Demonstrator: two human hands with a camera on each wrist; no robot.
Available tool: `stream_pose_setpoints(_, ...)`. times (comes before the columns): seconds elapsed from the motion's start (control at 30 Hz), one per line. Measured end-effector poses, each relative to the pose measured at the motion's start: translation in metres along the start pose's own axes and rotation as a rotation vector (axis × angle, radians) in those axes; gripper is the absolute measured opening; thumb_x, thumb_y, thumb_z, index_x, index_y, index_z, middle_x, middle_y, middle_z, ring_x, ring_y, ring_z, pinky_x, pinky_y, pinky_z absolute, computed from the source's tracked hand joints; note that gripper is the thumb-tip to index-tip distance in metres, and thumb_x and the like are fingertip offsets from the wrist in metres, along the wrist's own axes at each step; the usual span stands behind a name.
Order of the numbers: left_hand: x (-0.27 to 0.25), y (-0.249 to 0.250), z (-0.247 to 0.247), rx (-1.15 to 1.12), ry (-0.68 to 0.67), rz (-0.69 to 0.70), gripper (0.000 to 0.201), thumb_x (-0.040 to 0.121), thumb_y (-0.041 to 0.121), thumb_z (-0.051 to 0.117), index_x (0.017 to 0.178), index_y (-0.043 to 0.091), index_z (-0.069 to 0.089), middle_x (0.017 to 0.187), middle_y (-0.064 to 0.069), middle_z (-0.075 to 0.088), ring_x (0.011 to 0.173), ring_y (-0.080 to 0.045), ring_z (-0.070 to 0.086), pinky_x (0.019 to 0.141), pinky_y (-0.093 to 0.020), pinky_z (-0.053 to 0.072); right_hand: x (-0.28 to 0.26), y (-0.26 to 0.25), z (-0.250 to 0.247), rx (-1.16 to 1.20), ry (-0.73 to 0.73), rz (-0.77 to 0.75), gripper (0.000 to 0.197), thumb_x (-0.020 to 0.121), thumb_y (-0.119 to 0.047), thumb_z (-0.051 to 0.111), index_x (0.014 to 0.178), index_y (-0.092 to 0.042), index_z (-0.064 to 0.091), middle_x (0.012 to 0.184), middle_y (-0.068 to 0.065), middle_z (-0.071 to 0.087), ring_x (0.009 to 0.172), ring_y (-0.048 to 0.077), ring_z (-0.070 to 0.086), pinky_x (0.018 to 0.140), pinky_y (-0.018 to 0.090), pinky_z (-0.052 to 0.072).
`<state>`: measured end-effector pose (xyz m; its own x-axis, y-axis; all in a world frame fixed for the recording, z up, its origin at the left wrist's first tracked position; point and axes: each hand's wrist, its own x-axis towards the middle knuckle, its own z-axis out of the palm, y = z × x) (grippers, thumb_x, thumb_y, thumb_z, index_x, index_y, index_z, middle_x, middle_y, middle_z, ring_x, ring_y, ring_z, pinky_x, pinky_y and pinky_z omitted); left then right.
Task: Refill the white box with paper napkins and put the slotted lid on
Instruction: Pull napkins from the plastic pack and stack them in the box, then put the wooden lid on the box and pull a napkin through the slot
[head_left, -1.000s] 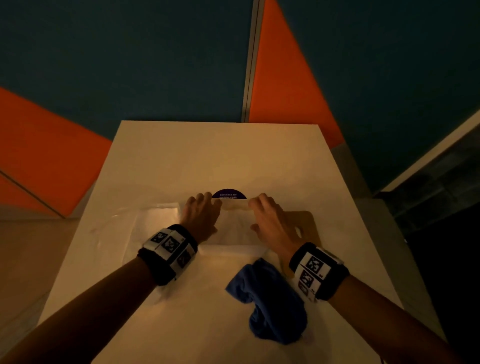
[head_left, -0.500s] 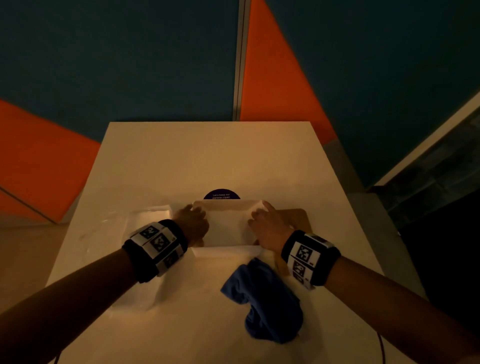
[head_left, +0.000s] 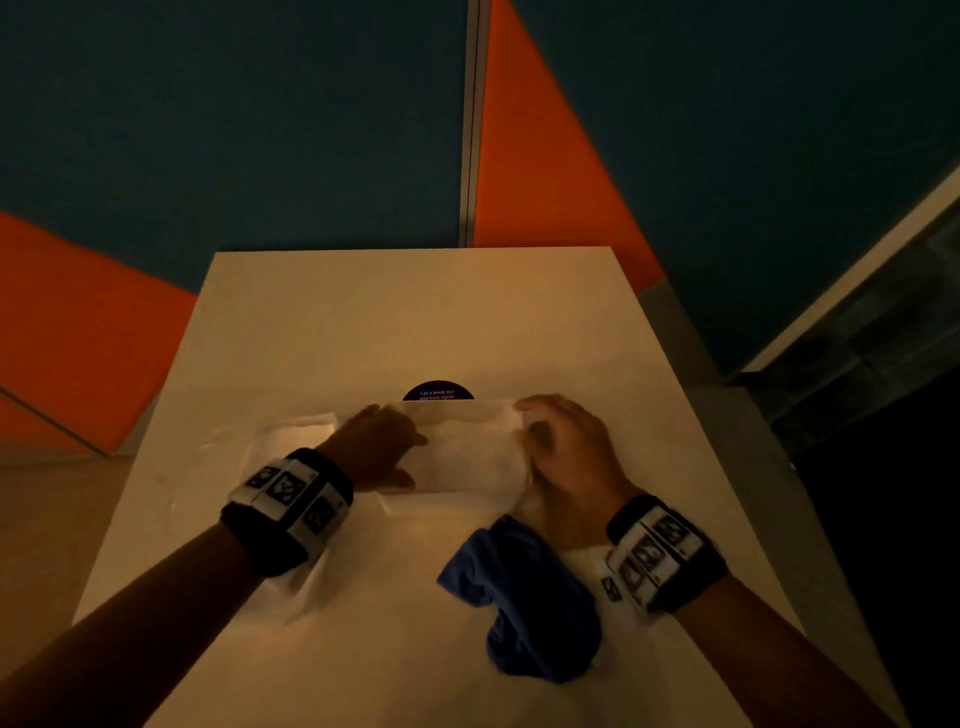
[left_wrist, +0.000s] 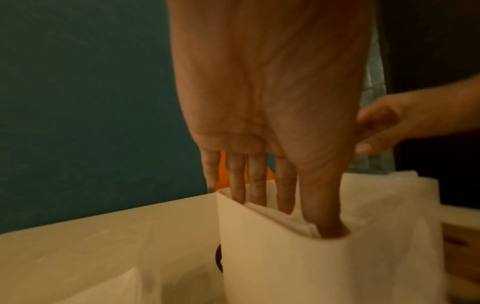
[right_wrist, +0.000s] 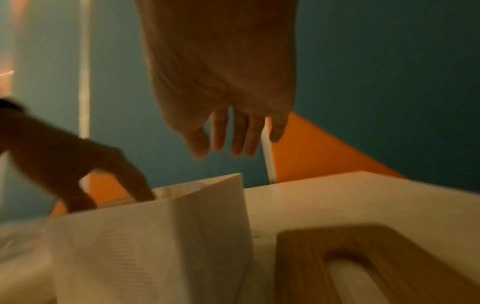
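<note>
— Left hand (left_wrist: 272, 98) grip: straight fingers (left_wrist: 258, 183) pushed down inside the white box (left_wrist: 285, 263), against the napkins (left_wrist: 280, 216) along its left wall. Nothing pinched.

— And the right hand (head_left: 566, 457)?

— Its grip is loose, fingers (right_wrist: 241, 135) hanging relaxed above the box's right end, holding nothing. From the head view it hovers at the right edge; I can't tell whether it touches the rim.

— Where does the box sit?

— Between both hands, mid-counter (head_left: 415, 322), top open, napkins filling it. The wooden slotted lid (right_wrist: 376, 263) lies flat on the counter just right of the box, beneath the right hand.

— Counts?

— One box, one lid, one stack inside; single napkins can't be counted. One clear plastic wrapper (head_left: 291, 441) lies flat to the left under the left wrist, one crumpled blue cloth (head_left: 530, 603) lies nearer the person, and one dark round sticker (head_left: 438, 392) peeks out behind the box.
</note>
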<state>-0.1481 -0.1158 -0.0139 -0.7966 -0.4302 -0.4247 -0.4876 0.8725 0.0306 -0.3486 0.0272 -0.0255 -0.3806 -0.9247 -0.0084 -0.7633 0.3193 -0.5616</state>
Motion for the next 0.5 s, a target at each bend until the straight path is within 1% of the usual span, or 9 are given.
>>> stream_pose_setpoints(0.03,-0.004,-0.003,0.002,-0.032,0.06,0.001,0.058,0.085,0.045,0.057,0.137,0.025,0.04,0.146,-0.002,0.04,0.136,-0.018,0.031,0.116,-0.037,0.018,-0.009,0.011,-0.002,0.06,0.14,0.111,0.028,0.09,-0.024,0.059,0.118,-0.022,0.058,0.125,0.002,0.06,0.116,0.02,0.054,0.103,0.035,0.043)
stream_pose_setpoints(0.07,-0.008,-0.004,0.004,-0.059,0.113,-0.006,0.056,0.086,0.045,0.056,0.137,0.026,0.042,0.146,-0.001,0.04,0.136,-0.018,0.032,0.115,-0.036,0.02,-0.018,0.021,-0.002,0.074,0.206,0.233,0.025,0.091,-0.024,0.057,0.116,-0.021,0.058,0.121,0.003,0.06,0.112,0.022,0.056,0.096,0.035,0.047)
stream_pose_setpoints(0.1,-0.012,-0.005,0.007,-0.099,0.158,-0.022,0.054,0.086,0.045,0.056,0.135,0.027,0.044,0.146,-0.001,0.04,0.135,-0.018,0.033,0.114,-0.036,0.022,-0.026,0.031,0.002,0.044,0.171,0.352,0.027,0.091,-0.027,0.056,0.117,-0.02,0.056,0.12,0.005,0.06,0.112,0.024,0.057,0.093,0.036,0.049)
stream_pose_setpoints(0.13,-0.015,-0.005,0.009,-0.155,0.198,-0.042,0.052,0.086,0.043,0.057,0.134,0.028,0.046,0.146,-0.001,0.04,0.134,-0.018,0.034,0.112,-0.036,0.026,-0.033,0.039,0.01,-0.017,0.058,0.445,0.035,0.091,-0.033,0.056,0.123,-0.019,0.053,0.122,0.007,0.059,0.113,0.027,0.056,0.093,0.037,0.049)
stream_pose_setpoints(0.2,-0.021,-0.002,0.012,-0.29,0.288,-0.086,0.048,0.087,0.038,0.058,0.132,0.026,0.048,0.145,-0.003,0.039,0.13,-0.02,0.039,0.106,-0.036,0.037,-0.044,0.047,0.029,-0.098,-0.179,0.542,0.061,0.086,-0.047,0.059,0.136,-0.016,0.042,0.128,0.01,0.057,0.117,0.03,0.054,0.096,0.039,0.047)
stream_pose_setpoints(0.27,-0.025,0.002,0.014,-0.405,0.403,-0.15,0.046,0.089,0.029,0.057,0.133,0.021,0.046,0.142,-0.008,0.041,0.124,-0.024,0.046,0.098,-0.036,0.044,-0.05,0.046,0.045,-0.13,-0.214,0.559,0.075,0.078,-0.053,0.065,0.134,-0.01,0.042,0.126,0.013,0.057,0.117,0.031,0.054,0.096,0.039,0.047)
stream_pose_setpoints(0.33,-0.027,0.005,0.016,-0.522,0.478,-0.257,0.047,0.091,0.022,0.054,0.136,0.014,0.042,0.136,-0.014,0.046,0.117,-0.029,0.052,0.096,-0.04,0.046,-0.049,0.044,0.053,-0.171,-0.159,0.548,0.068,0.076,-0.052,0.067,0.123,-0.006,0.051,0.125,0.014,0.057,0.116,0.032,0.053,0.097,0.04,0.047)
stream_pose_setpoints(0.43,-0.029,0.001,0.023,-0.658,0.376,-0.461,0.048,0.093,0.019,0.049,0.138,0.009,0.036,0.132,-0.017,0.054,0.118,-0.035,0.053,0.102,-0.047,0.043,-0.044,0.043,0.053,-0.108,-0.125,0.61,0.058,0.074,-0.038,0.072,0.12,-0.006,0.056,0.121,0.015,0.06,0.111,0.033,0.057,0.093,0.039,0.051)
stream_pose_setpoints(0.5,-0.031,0.0,0.028,-0.686,0.255,-0.535,0.039,0.094,0.02,0.046,0.131,0.008,0.048,0.128,-0.014,0.059,0.117,-0.034,0.054,0.103,-0.043,0.042,-0.044,0.04,0.037,0.121,-0.114,0.689,0.06,0.074,-0.027,0.073,0.128,-0.012,0.051,0.111,0.014,0.065,0.103,0.031,0.062,0.084,0.035,0.053)
